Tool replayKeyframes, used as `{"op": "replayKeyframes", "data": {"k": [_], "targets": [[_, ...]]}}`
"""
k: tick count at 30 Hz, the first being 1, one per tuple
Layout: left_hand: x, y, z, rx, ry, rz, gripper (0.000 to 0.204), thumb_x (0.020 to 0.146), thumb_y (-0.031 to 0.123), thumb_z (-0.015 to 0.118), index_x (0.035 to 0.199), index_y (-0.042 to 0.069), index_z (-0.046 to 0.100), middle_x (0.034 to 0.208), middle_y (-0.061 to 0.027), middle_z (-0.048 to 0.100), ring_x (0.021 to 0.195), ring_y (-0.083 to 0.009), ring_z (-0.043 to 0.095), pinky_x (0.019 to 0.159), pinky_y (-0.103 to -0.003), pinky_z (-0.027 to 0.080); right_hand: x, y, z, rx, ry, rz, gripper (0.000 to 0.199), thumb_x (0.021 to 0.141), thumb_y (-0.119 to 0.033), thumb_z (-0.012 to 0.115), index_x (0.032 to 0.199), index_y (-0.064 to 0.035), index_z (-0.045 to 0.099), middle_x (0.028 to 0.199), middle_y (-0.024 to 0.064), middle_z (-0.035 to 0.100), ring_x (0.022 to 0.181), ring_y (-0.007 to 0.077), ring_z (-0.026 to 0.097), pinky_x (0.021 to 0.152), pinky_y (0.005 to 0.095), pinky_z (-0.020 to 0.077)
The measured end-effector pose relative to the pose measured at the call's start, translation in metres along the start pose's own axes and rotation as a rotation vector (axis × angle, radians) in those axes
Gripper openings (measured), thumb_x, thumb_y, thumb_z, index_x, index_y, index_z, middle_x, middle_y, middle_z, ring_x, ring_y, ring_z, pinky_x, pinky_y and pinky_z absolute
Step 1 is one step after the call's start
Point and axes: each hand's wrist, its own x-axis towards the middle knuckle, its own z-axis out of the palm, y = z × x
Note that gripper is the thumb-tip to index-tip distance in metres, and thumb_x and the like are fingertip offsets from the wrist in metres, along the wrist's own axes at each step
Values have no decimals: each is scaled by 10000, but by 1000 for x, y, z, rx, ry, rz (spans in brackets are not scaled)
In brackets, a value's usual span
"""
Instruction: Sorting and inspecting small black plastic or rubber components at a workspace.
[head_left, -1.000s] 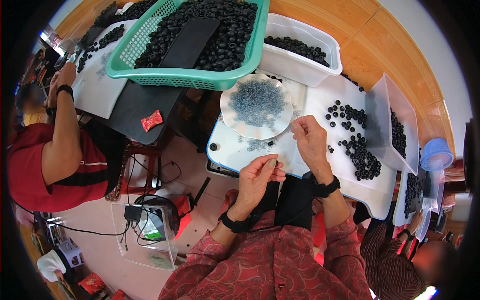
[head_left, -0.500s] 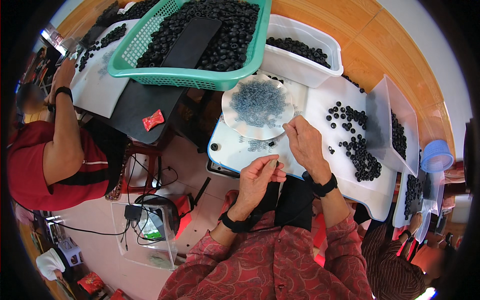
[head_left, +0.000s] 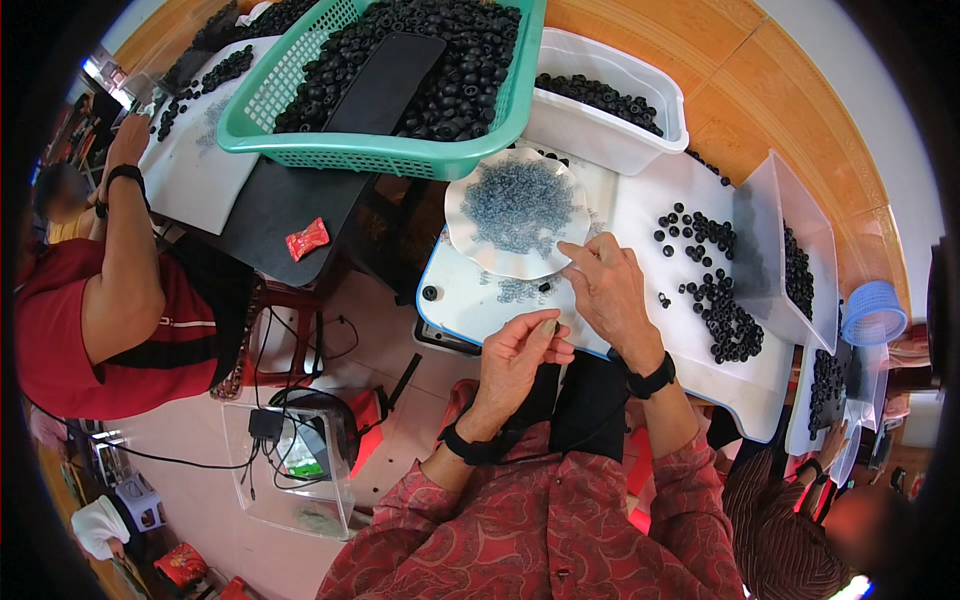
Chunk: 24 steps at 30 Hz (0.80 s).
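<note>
My left hand [head_left: 515, 362] is closed in a pinch in front of the table's near edge, and a small black rubber-like piece [head_left: 556, 327] shows between its thumb and fingers. My right hand [head_left: 607, 290] is at the right rim of a white scalloped plate [head_left: 468, 238], thumb and forefinger apart, nothing visible in it. On the plate lies a heap of tiny clear bluish rings [head_left: 525, 200]. More of these rings [head_left: 520, 290] are scattered on the white board [head_left: 455, 305] below the plate, beside a few black pieces.
A green basket [head_left: 360, 158] heaped with black pieces, a dark phone [head_left: 385, 85] on top, stands behind the plate. A white bin [head_left: 590, 140] and a clear tipped bin [head_left: 775, 240] hold more. Loose black pieces [head_left: 715, 300] lie right. A co-worker [head_left: 110, 310] sits left near a red packet [head_left: 307, 240].
My right hand has shifted slightly; its forefinger now reaches out to the plate's rim, and its fingers have come apart. The left hand keeps its pinch, nearly still.
</note>
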Motion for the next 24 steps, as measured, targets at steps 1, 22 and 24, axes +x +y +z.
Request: {"op": "replayKeyframes", "data": {"k": [1,22,24], "targets": [[0,0,0,-2,-1,-4,287,1019,122,538,1245,-49,584,1041,-151,674,863,-192,696,786,-322,605,0,-2,0,20,28,25,282,805,-41,653,1064,-112,738,836,76,524,760,244,551,708,369,391],[0,-1,-1,32,1,13,306,1016,154,551,1247,-44,588,1050,-169,680,855,-208,701,785,-346,607,0,4,5,-6,38,-50,101,785,-84,712,885,-74,702,843,71,556,725,256,558,662,364,440],[0,-1,-1,27,0,12,306,1016,154,552,1247,-44,588,1050,-169,680,855,-209,701,785,-346,607,0,4,5,-12,33,-57,96,790,-77,705,886,-74,693,845,72,557,723,257,559,657,363,443]]}}
